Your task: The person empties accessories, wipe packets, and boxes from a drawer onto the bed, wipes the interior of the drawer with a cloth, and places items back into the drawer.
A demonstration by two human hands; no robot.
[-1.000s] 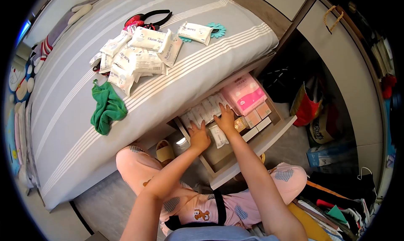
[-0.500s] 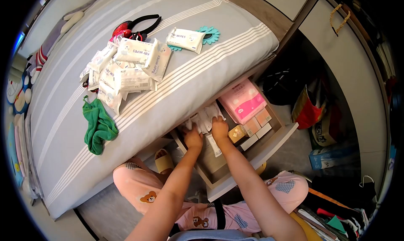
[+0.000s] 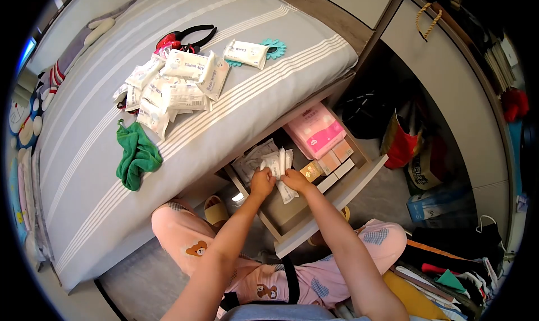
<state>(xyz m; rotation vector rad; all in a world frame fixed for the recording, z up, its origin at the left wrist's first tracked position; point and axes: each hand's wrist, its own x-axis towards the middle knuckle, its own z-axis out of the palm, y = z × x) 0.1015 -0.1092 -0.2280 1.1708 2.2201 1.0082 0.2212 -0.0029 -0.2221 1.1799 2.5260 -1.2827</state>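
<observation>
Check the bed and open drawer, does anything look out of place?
Yes: wipes packs lie heaped loosely on the bed beside a crumpled green cloth, and white packs in the drawer sit jumbled, unlike the neatly lined boxes. No spill shows.

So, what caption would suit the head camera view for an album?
Both hands grasp white packets in an open drawer, baby wipes heaped on the bed alongside.
</observation>
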